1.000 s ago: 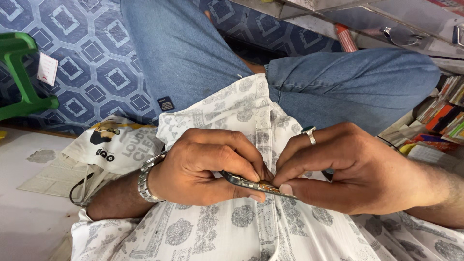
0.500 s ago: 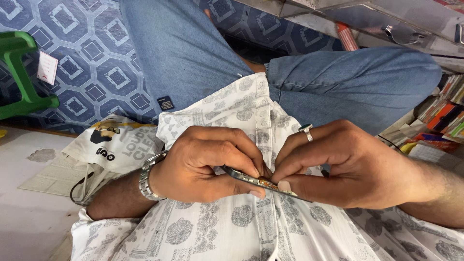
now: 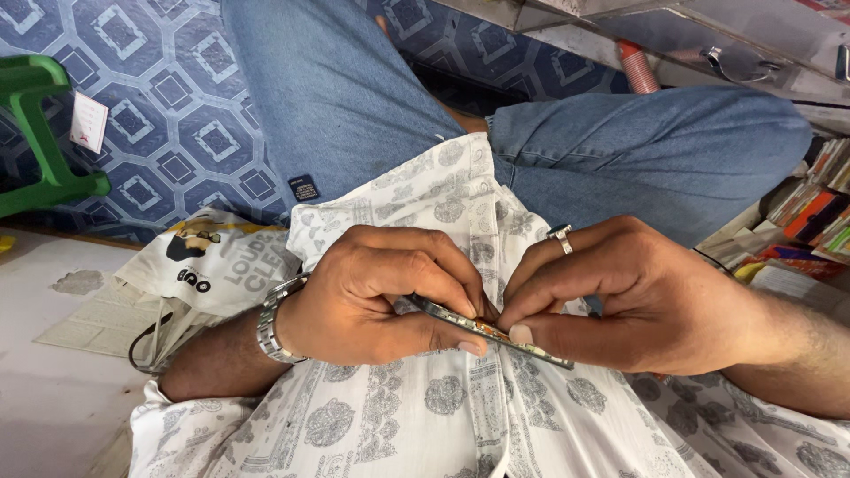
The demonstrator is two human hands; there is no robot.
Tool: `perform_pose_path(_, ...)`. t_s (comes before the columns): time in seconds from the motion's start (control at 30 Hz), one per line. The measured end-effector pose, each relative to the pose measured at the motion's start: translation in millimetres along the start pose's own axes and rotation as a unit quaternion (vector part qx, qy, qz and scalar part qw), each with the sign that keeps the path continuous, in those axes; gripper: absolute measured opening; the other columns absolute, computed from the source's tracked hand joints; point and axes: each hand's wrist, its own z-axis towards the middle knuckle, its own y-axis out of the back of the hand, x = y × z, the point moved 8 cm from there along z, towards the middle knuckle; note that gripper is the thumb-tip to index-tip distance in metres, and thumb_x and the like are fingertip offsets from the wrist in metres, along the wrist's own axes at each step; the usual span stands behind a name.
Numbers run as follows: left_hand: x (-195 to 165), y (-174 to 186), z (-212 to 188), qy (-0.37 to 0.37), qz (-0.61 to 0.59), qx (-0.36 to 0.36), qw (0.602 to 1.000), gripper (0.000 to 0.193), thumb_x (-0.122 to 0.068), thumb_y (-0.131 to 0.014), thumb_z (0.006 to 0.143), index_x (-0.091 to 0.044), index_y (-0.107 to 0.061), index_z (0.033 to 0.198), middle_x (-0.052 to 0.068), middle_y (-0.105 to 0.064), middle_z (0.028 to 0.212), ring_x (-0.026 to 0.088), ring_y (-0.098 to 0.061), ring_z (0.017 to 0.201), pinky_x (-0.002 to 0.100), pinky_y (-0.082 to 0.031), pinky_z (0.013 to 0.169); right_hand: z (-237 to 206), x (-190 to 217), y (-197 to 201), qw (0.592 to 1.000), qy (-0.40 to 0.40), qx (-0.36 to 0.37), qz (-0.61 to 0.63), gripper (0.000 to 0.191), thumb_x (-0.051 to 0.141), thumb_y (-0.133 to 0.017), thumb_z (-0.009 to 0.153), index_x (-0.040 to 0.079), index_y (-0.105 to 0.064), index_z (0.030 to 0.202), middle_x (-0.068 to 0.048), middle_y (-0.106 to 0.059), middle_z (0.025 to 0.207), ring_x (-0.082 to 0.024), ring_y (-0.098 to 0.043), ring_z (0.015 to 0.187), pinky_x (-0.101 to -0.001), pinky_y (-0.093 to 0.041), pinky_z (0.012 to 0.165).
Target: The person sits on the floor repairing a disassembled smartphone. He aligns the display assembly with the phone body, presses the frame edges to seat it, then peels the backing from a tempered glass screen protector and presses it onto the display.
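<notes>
A thin, flat, dark device (image 3: 496,333), seen edge-on, lies between both hands over my lap. My left hand (image 3: 381,296), with a metal watch on its wrist, pinches the device's left end between thumb and fingers. The fingers and thumb of my right hand (image 3: 637,296), which wears a ring, grip the device's middle and right part. The fingertips of both hands meet at the device's upper edge. Most of its face is hidden by the fingers. Under the hands is my white patterned shirt (image 3: 443,416) and blue jeans (image 3: 372,97).
A white paper bag (image 3: 208,265) with dark handles lies at the left on a pale surface. A green plastic stool (image 3: 40,133) stands on the blue patterned floor at far left. Stacked colourful packets (image 3: 810,212) fill the right edge; a metal counter edge (image 3: 673,35) runs above.
Both hands stay on the device with small finger shifts; the right hand's fingers have slid slightly along its edge. Nothing was let go.
</notes>
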Motion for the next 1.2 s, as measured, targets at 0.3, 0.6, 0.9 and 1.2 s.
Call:
perform_pose_path(0.3,2,1,-2,0.003,-0.013,-0.002,1.000,0.024,-0.001,-0.086,0.093,-0.005,-0.070,0.111,0.010,-0.073,0.112,0.013,-0.077,0.097,0.023,-0.066,0.083,0,-1,-1,1.000,0.000,-0.003,-0.003,0.016,0.002,-0.067,0.090,0.001,-0.077,0.103,-0.007,-0.080,0.096,-0.011,-0.076,0.079,-0.0244,-0.061,0.067)
perform_pose_path(0.6,2,1,2,0.001,0.020,-0.007,1.000,0.022,-0.005,-0.087,0.091,-0.006,-0.072,0.107,0.009,-0.074,0.108,0.013,-0.078,0.093,0.022,-0.066,0.079,-1,-3,2,1.000,0.003,-0.005,0.024,0.017,-0.001,-0.067,0.089,0.000,-0.077,0.103,-0.009,-0.080,0.096,-0.011,-0.076,0.077,-0.0239,-0.060,0.065)
perform_pose_path(0.9,-1,2,7,-0.005,0.039,-0.005,0.999,0.024,-0.006,-0.088,0.090,-0.006,-0.070,0.105,0.007,-0.074,0.108,0.012,-0.077,0.093,0.022,-0.065,0.078,-1,-6,4,0.999,-0.016,-0.007,0.033,0.016,-0.003,-0.069,0.089,0.000,-0.078,0.102,-0.010,-0.079,0.095,-0.011,-0.074,0.076,-0.0232,-0.057,0.061)
perform_pose_path(1.2,-1,3,9,-0.008,0.019,-0.007,1.000,0.023,-0.005,-0.088,0.091,-0.005,-0.070,0.106,0.008,-0.074,0.109,0.012,-0.077,0.093,0.022,-0.064,0.079,-2,-8,8,0.999,-0.011,-0.008,0.037,0.018,-0.004,-0.069,0.090,-0.001,-0.077,0.105,-0.012,-0.079,0.097,-0.013,-0.076,0.079,-0.0243,-0.059,0.062)
